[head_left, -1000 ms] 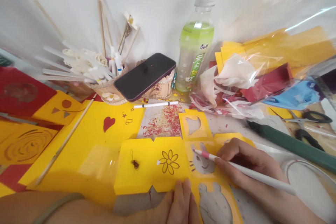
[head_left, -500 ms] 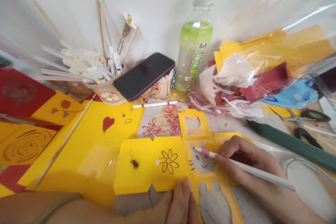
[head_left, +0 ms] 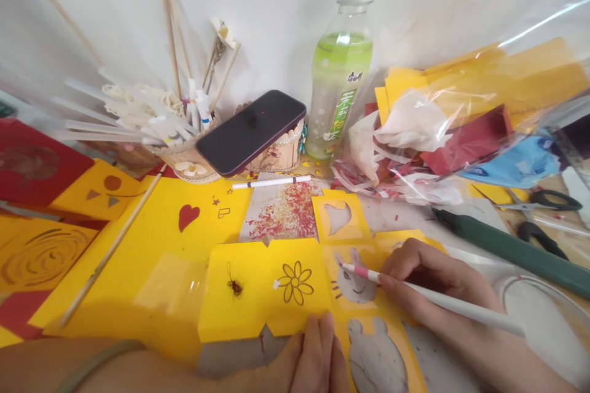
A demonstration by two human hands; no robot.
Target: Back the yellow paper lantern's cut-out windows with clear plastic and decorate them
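Observation:
My right hand [head_left: 428, 282] pinches a white marker [head_left: 449, 302] with a pink band, its tip at the left ear of a rabbit face [head_left: 354, 282] on clear film set in a yellow card frame [head_left: 405, 347]. A bear-shaped cutout [head_left: 378, 356] is in the panel below. Lying on the edge of a yellow card [head_left: 258, 258] with a flower drawing [head_left: 295, 282] is my left hand [head_left: 308, 356], its fingers flat and side by side. A small dark tangle [head_left: 234, 287] sits on that card's left half.
A dark phone [head_left: 253, 132] leans on decorated pots behind. A green drink bottle [head_left: 342, 67] stands at the wall, beside a clear bag of paper scraps [head_left: 461, 129]. A green marker [head_left: 511, 252] and scissors [head_left: 548, 201] lie at right; a thin stick [head_left: 113, 245] crosses yellow paper at left.
The marker tip has shifted very slightly over the rabbit's ear. My left hand stays in place, and the view has moved a little.

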